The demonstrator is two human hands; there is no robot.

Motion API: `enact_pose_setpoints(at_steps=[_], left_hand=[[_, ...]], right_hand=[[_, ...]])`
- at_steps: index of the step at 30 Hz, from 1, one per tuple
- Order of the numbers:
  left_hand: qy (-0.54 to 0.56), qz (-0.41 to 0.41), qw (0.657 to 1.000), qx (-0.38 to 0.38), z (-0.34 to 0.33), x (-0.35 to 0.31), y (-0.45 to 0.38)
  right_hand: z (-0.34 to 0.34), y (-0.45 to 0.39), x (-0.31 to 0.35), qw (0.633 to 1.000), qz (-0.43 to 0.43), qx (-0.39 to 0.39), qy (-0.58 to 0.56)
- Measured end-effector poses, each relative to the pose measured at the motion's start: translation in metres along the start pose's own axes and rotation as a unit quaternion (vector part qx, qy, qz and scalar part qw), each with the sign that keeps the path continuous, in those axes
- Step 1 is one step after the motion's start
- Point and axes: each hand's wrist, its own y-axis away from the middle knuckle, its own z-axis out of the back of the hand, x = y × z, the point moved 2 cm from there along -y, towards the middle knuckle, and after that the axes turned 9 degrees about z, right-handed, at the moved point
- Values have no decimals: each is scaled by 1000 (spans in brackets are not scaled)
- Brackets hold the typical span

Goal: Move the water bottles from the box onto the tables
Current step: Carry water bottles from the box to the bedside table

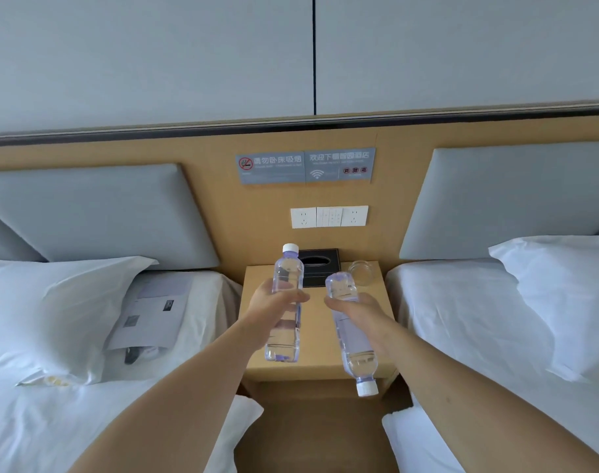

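Your left hand [274, 300] grips an upright bottle [284, 302]; your right hand [351, 307] grips an inverted bottle [354, 339]. Both hang over the table [376, 302], neither set down yet.

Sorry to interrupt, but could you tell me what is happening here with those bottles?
A person stands between two beds, holding a clear plastic water bottle in each hand above the light wooden bedside table. The left hand grips the cap-up bottle around its middle. The right hand grips the inverted bottle, white cap pointing down. Neither is set down yet. A black tissue box and a glass ashtray sit at the table's back.
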Motion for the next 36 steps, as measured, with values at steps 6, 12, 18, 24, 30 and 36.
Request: enact_pose_setpoints(at_steps=[6,12,18,24,30,36], left_hand=[[6,39,999,-1,7,-10,-77],[12,90,995,51,21,-30,-158],[-22,106,992,61,30,-31,-225],[-172,68,981,56,39,-11,-272],[-269,27,963,3,28,11,-316],[-282,11,959,-29,12,38,-344]], right_hand=[[-2,-58,-2,992,-84,80,57],[-15,-126,-2,984,-150,71,64],[-32,-176,-1,972,-231,8,-27],[-43,-227,-15,936,-289,-36,-198],[-52,-287,-38,929,-323,-46,-174],[-66,-336,-59,923,-325,-46,-201]])
